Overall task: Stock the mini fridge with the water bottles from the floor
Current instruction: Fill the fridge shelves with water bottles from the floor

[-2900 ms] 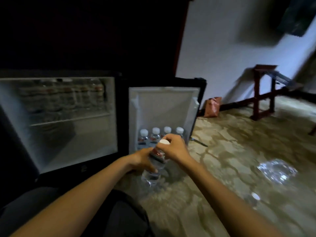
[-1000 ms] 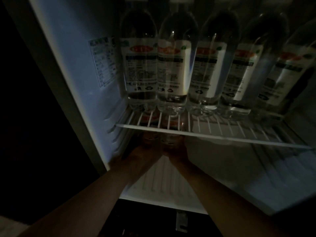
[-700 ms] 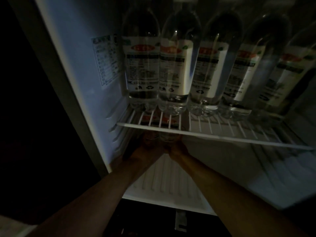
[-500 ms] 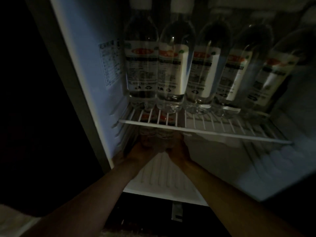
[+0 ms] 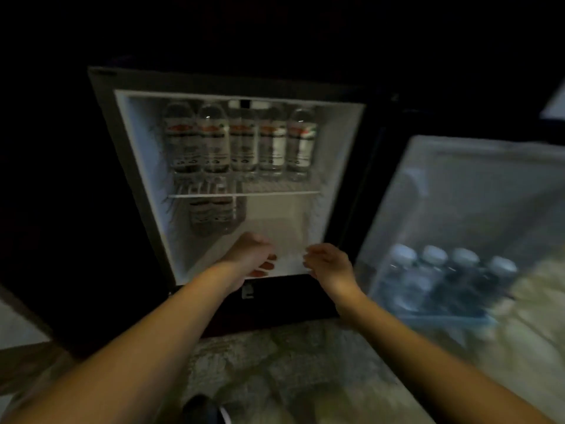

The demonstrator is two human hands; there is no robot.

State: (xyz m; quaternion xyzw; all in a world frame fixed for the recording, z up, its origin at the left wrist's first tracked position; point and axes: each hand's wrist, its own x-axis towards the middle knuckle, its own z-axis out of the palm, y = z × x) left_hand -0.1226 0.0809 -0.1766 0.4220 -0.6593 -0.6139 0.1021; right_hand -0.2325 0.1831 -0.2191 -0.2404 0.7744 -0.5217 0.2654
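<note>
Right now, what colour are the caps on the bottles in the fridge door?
White; the caps show best in the head view, though blurred.

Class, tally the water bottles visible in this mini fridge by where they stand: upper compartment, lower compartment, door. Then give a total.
Upper bottles: 5
Lower bottles: 2
Door bottles: 4
Total: 11

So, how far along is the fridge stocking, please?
Done: five bottles on the shelf, two below at left, four in the door. In hand: nothing; left hand and right hand hover empty at the fridge. Left: space lower right; no bottles visible on the floor.
</note>
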